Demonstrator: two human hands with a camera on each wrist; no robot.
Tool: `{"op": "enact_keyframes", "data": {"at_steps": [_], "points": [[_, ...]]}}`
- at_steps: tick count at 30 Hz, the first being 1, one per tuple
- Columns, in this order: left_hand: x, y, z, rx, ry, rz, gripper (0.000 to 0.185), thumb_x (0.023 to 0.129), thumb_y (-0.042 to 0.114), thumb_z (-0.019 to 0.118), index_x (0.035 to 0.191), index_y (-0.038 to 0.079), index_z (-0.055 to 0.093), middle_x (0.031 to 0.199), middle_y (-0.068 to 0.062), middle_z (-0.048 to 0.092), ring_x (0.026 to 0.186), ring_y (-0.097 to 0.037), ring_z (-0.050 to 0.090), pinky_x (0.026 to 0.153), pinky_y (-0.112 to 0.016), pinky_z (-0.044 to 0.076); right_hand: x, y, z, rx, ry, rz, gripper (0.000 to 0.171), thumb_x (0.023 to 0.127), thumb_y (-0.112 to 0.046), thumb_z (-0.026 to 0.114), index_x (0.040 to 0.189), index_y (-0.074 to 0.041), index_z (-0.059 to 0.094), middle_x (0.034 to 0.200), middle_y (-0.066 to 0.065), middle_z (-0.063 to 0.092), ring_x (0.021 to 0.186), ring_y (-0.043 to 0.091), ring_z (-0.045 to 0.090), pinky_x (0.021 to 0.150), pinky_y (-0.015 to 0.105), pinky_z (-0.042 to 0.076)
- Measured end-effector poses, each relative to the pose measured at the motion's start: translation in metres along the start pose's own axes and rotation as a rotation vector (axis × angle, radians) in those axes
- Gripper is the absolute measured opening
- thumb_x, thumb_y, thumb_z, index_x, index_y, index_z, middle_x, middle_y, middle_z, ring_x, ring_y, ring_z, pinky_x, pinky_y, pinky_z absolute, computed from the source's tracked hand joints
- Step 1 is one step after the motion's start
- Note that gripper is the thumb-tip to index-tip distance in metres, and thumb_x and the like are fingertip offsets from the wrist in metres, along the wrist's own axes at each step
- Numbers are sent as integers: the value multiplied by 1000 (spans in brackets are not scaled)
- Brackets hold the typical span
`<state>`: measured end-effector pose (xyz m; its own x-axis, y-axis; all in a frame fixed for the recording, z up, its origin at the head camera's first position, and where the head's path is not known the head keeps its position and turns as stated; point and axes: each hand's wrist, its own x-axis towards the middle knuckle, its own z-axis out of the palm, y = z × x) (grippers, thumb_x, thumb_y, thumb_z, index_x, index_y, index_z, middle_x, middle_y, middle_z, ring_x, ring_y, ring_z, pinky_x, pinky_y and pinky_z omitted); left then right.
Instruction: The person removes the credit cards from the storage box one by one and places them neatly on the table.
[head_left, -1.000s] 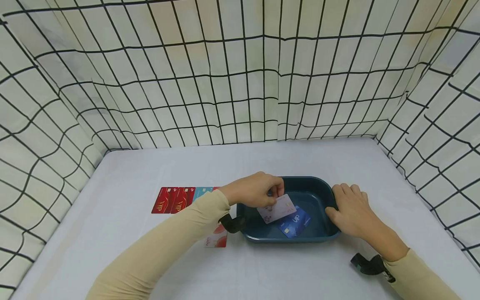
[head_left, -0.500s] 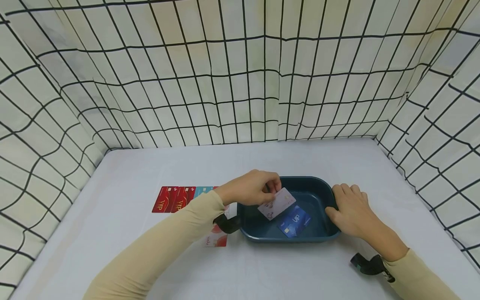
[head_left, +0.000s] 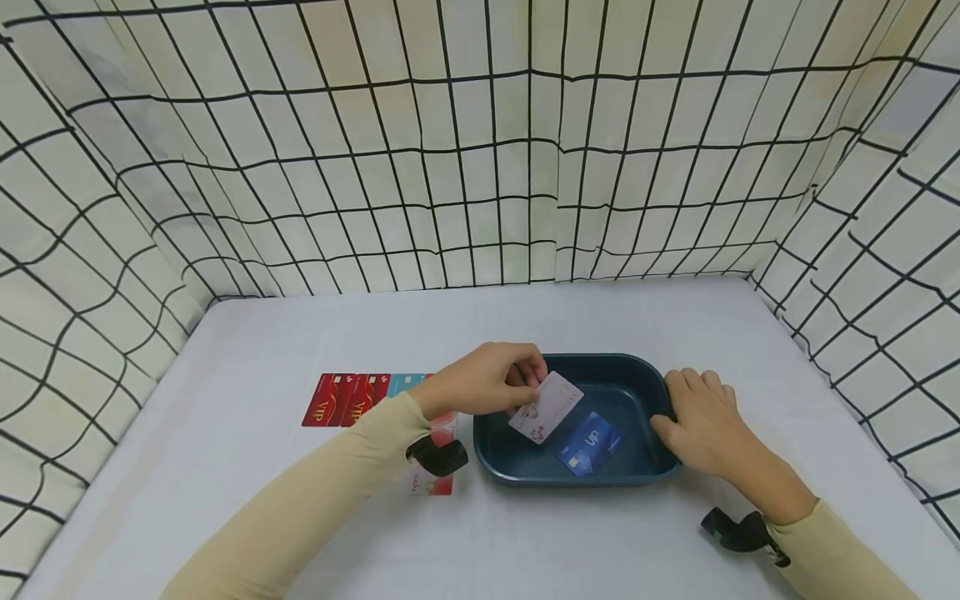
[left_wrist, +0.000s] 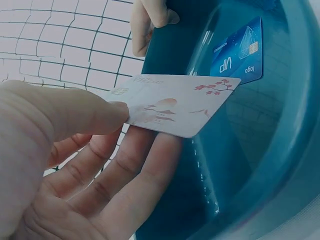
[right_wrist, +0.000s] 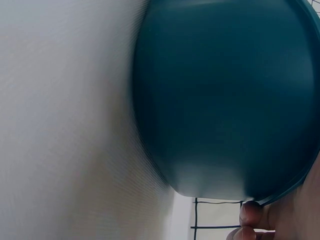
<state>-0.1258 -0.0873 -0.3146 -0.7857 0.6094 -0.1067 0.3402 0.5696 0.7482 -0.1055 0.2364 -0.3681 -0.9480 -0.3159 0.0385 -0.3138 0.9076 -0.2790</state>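
In the head view my left hand (head_left: 491, 379) is above the left part of a dark teal plastic tray (head_left: 570, 481). Its thumb and fingers pinch a pale pink card (head_left: 551, 408) with a blossom print, held tilted. The left wrist view shows the thumb on top of this card (left_wrist: 175, 102) and fingers beneath. A blue VIP card (head_left: 588, 444) lies on the tray floor. At the tray's right end my right hand (head_left: 708, 421) holds the rim, thumb at the near side. Only some fingertips (right_wrist: 251, 214) of it show in the right wrist view.
Red VIP cards (head_left: 330, 400) and a light blue card (head_left: 405, 382) lie in a row left of the tray, partly behind the left forearm. A red-and-white card (head_left: 431, 482) lies nearer. Black netting (head_left: 480, 200) over pale sheets surrounds the white table (head_left: 525, 542).
The left hand has shifted left with the pink card, which has turned steeper and uncovers more of the blue card. The right hand and the tray have stayed put.
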Motion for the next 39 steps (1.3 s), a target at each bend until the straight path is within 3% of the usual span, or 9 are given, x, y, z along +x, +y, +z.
{"op": "enact_keyframes", "data": {"at_steps": [11, 20, 31, 39], "points": [[-17, -9, 0, -136, 70, -13, 20, 96, 10, 70, 114, 10, 62, 101, -9, 65, 82, -12, 68, 70, -38, 65, -1, -1, 2, -9, 4, -10, 23, 90, -22, 56, 103, -3, 54, 92, 10, 52, 85, 27, 37, 71, 38, 23], [-31, -21, -4, -198, 139, -11, 20, 96, 11, 71, 114, 10, 62, 100, -9, 66, 87, -17, 67, 70, -29, 64, -1, 0, 1, -23, -1, -10, 19, 91, -21, 54, 100, -4, 53, 91, 9, 50, 85, 27, 36, 71, 39, 23], [-46, -30, -9, -326, 187, -79, 22, 95, 11, 71, 115, 12, 63, 109, -10, 66, 97, -22, 69, 74, -35, 65, 0, -1, 0, -27, -1, 0, 18, 90, -21, 55, 97, -5, 51, 89, 9, 48, 83, 28, 35, 71, 38, 23], [-64, -38, -11, -393, 203, -110, 22, 96, 13, 69, 117, 13, 62, 111, -11, 68, 96, -25, 70, 78, -39, 65, 0, -1, 0, -37, -6, 1, 18, 89, -21, 56, 97, -5, 51, 89, 8, 48, 84, 27, 35, 71, 38, 22]]}}
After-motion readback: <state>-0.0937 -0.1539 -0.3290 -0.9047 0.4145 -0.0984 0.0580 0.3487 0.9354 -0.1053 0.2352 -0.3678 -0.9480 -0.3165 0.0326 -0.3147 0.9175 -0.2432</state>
